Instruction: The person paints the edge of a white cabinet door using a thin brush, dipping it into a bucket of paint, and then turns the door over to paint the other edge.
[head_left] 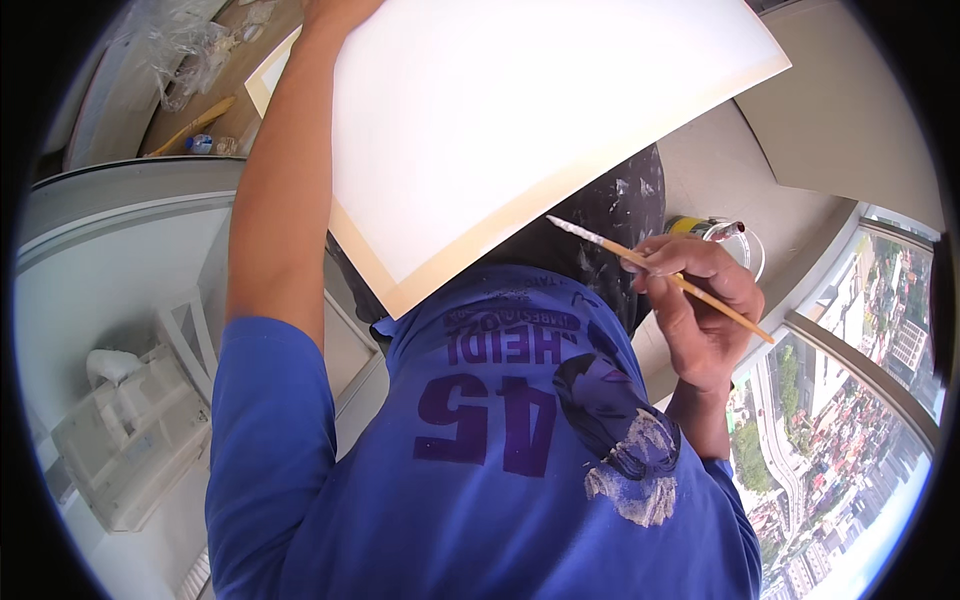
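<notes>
We find the right hand (705, 300) pinching the paintbrush (612, 247) in its fingers (690, 254), the white panel (520, 110) ahead-left of them, cannot tell whether the left hand (343, 9) grips, and judge a light hold steadiest.

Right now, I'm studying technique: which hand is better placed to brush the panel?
Likely the right hand: it holds the paintbrush near the white panel; the left hand, partly cropped, shows no brush.
</notes>
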